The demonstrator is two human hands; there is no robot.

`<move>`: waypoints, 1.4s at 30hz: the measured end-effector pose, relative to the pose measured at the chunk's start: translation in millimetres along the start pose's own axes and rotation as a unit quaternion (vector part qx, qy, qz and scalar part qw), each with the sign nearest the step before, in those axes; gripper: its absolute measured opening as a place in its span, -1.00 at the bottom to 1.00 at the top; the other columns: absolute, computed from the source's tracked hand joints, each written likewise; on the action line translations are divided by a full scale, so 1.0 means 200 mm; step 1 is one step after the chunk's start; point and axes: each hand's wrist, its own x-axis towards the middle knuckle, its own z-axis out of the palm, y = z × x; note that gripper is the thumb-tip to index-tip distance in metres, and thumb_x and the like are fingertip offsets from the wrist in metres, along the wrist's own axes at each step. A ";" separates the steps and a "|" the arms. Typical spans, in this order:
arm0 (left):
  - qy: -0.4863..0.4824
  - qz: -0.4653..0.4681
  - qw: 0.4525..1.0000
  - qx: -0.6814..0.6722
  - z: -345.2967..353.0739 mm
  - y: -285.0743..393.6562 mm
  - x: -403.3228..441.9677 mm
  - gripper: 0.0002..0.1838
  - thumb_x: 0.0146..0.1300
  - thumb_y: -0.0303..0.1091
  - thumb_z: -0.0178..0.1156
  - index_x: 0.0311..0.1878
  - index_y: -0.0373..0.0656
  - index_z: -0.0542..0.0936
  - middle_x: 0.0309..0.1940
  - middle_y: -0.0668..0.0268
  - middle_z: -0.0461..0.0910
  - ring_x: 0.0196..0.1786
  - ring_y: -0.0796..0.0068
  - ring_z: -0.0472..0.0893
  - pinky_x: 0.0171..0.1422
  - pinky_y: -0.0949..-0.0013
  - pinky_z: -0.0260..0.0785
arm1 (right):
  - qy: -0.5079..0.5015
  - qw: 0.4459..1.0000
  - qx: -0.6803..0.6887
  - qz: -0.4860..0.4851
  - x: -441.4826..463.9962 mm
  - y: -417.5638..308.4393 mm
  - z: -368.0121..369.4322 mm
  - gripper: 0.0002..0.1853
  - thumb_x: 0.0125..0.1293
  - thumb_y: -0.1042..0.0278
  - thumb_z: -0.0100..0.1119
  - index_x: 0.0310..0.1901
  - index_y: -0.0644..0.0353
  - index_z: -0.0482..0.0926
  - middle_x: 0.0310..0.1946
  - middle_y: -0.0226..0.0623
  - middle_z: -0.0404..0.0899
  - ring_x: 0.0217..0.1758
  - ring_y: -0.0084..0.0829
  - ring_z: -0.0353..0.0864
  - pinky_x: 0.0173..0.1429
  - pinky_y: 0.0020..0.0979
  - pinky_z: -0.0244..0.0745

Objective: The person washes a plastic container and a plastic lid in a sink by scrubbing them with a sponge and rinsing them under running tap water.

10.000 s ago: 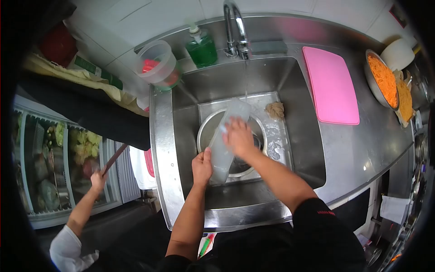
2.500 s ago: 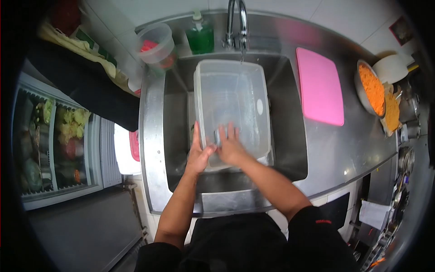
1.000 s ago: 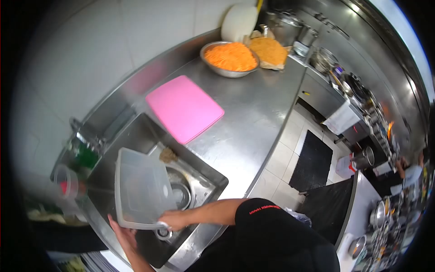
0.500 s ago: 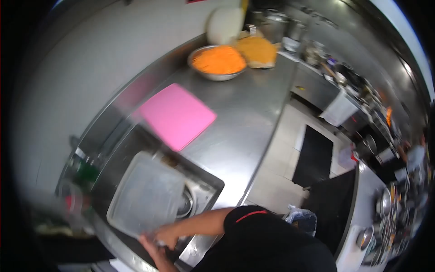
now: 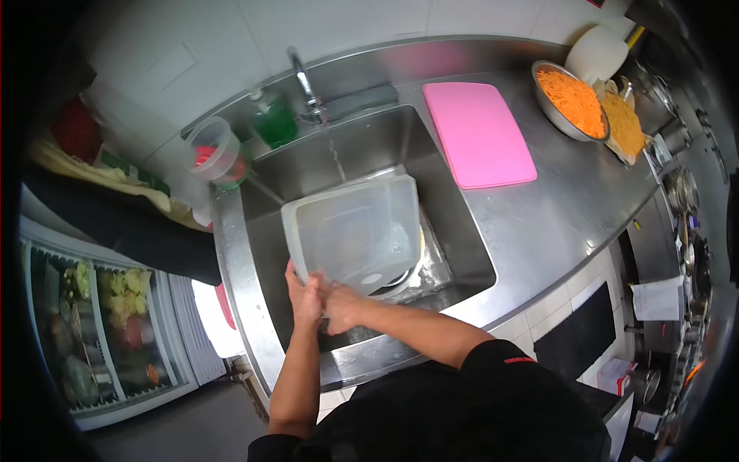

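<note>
A translucent plastic tub (image 5: 354,223) sits tilted in the steel sink (image 5: 265,231), and a round metal rim shows partly beneath it. At the tub's near left corner, my left hand (image 5: 305,299) is closed on the edge. Close beside it is my right hand (image 5: 346,308), with curled fingers near the same corner; what it holds, if anything, is hidden. Above the sink stands a faucet (image 5: 304,85), from which a thin stream of water falls behind the tub.
A pink cutting board (image 5: 479,135) lies right of the sink. Farther right are a metal bowl of shredded orange food (image 5: 571,104) and a heap of brownish-yellow crumbs (image 5: 625,123). A green soap bottle (image 5: 273,119) and a clear plastic container (image 5: 214,146) stand left of the faucet.
The view has swung left, bringing the faucet, whole sink and glass-topped fridge into sight. Both hands stay together at the tub's near left corner.
</note>
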 end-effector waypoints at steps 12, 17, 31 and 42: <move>-0.073 -0.094 0.993 -0.018 -0.65 -0.08 0.37 -0.26 0.27 0.12 0.22 0.39 -0.11 0.32 0.18 0.23 0.44 0.16 0.32 0.45 0.16 0.18 0.33 | 0.211 0.977 0.011 -0.013 -0.03 0.61 0.30 -0.82 0.15 0.28 0.24 -0.22 0.08 0.58 -0.18 -0.10 0.61 -0.06 0.03 0.62 0.00 -0.02 0.54; -0.230 -0.137 0.951 -0.156 -0.02 0.24 -0.27 0.09 0.21 0.46 0.09 0.56 -0.14 0.00 0.57 0.25 0.02 0.56 -0.06 0.06 0.57 -0.20 -0.03 | 0.251 0.954 0.147 0.073 -0.06 0.30 0.08 -0.83 -0.19 0.37 0.34 -0.44 0.09 0.68 -0.40 -0.08 0.70 -0.26 -0.08 0.72 -0.16 -0.11 0.60; -0.233 -0.300 0.923 -0.066 0.64 -0.29 -0.19 -0.29 0.37 0.16 0.00 0.30 -0.31 0.34 0.18 0.03 0.40 0.17 0.04 0.38 0.34 -0.01 0.24 | 0.189 0.943 0.245 0.124 -0.04 0.62 0.21 -0.65 -0.16 0.21 0.49 -0.26 0.10 0.73 -0.35 -0.12 0.72 -0.22 -0.13 0.73 -0.09 -0.11 0.58; -0.132 -0.333 0.922 -0.146 0.34 -0.20 0.02 -0.18 0.32 0.19 -0.10 0.44 -0.29 0.22 0.37 0.03 0.31 0.38 -0.04 0.32 0.44 -0.10 0.18 | 0.016 0.973 0.164 0.161 -0.35 0.37 -0.02 -0.60 -0.22 0.12 0.54 -0.24 0.01 0.79 -0.31 -0.20 0.75 -0.19 -0.20 0.73 0.00 -0.17 0.58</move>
